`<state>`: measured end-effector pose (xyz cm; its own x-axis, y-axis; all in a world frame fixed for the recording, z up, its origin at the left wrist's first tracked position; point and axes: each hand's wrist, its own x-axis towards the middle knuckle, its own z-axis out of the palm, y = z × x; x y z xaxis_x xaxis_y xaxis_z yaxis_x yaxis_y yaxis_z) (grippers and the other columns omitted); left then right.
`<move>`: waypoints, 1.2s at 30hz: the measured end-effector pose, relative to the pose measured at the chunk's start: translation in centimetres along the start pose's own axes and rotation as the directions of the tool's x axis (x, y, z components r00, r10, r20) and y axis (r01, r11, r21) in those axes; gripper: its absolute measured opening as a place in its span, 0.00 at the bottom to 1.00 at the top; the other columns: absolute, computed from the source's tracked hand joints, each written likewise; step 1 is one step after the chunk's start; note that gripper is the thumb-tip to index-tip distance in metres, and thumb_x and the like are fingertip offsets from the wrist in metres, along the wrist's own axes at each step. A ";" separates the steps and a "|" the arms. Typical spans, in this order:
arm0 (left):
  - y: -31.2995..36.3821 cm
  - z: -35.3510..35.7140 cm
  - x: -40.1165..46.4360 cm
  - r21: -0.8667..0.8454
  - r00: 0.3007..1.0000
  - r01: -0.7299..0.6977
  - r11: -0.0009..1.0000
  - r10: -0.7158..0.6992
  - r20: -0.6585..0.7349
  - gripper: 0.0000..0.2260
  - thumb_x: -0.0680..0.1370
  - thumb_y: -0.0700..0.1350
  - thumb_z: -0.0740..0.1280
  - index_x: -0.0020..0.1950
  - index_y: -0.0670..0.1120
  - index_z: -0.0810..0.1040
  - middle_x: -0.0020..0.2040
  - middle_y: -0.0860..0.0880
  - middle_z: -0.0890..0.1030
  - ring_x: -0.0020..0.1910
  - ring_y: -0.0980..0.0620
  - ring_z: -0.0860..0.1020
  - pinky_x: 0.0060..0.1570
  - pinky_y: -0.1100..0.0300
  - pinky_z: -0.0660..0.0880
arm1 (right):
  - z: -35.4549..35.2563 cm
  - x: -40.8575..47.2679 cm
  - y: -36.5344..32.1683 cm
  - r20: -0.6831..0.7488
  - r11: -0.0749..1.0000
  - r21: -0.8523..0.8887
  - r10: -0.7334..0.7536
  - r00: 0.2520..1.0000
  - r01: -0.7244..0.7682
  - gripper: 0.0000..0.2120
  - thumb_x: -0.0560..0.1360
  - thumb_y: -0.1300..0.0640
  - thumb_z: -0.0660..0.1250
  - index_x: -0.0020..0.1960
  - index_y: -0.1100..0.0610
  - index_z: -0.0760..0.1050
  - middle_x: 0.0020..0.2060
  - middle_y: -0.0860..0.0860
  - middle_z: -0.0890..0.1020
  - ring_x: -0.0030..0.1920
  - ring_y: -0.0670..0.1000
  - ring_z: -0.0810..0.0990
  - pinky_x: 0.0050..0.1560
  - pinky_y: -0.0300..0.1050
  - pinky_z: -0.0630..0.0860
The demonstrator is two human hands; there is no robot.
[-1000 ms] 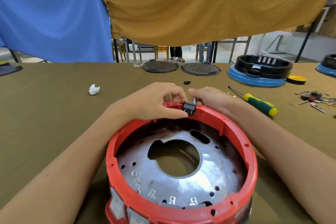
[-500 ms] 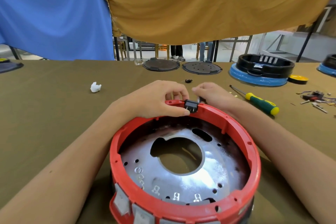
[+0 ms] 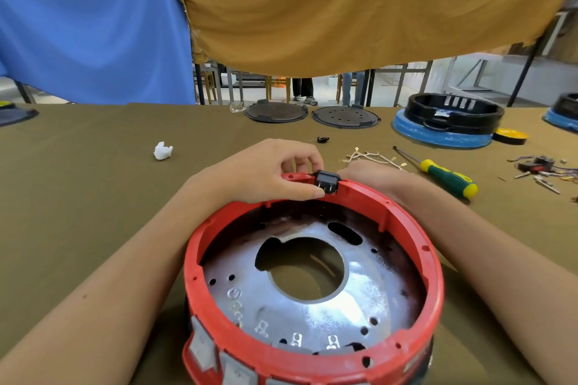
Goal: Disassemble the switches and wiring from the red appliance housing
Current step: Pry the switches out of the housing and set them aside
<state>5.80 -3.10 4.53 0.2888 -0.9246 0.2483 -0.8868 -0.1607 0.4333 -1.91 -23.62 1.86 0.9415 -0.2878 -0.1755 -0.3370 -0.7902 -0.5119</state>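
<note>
Moved: since a second ago the black switch [image 3: 327, 182] has risen a little out of its notch, so its metal terminals show on the near face; the right hand has sunk further behind the rim.
Left hand [image 3: 266, 170]: curled over the far rim of the red housing [image 3: 312, 366], thumb pressed to the rim's inner face just left of the switch, fingers over the top; it grips the rim and touches the switch.
Right hand [image 3: 362, 172]: behind the far rim, right of the switch; fingertips hidden, so I cannot tell what it holds.
Switch: small, rigid plastic, sitting at the far top of the rim between the two hands; probably held by snap tabs, best squeezed on its side faces, not by the thin terminals, which could bend.
Housing: stiff plastic ring with a shiny metal plate [image 3: 312, 291] inside, light enough to shift under a push, so bracing the rim looks wise.
Wiring: loose leads [image 3: 372, 157] lie on the worktop [image 3: 78, 197] beyond the hands.
Further out: screwdriver [image 3: 444, 173] to the right, more small parts [image 3: 541, 167] far right.
</note>
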 end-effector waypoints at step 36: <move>-0.2 0.1 0.1 -0.065 1.000 -0.030 0.997 0.029 -0.010 0.10 0.76 0.59 0.70 0.56 0.61 0.79 0.51 0.62 0.79 0.50 0.60 0.77 0.46 0.71 0.72 | 1.0 1.1 0.1 -0.060 0.974 0.088 -0.203 0.977 0.208 0.23 0.81 0.64 0.60 0.28 0.54 0.70 0.28 0.50 0.70 0.28 0.45 0.68 0.31 0.36 0.64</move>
<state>6.01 -3.16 4.40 0.2664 -0.9254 0.2696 -0.8698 -0.1103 0.4809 -0.87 -23.49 0.81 0.9880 -0.1535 -0.0169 -0.1319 -0.7817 -0.6095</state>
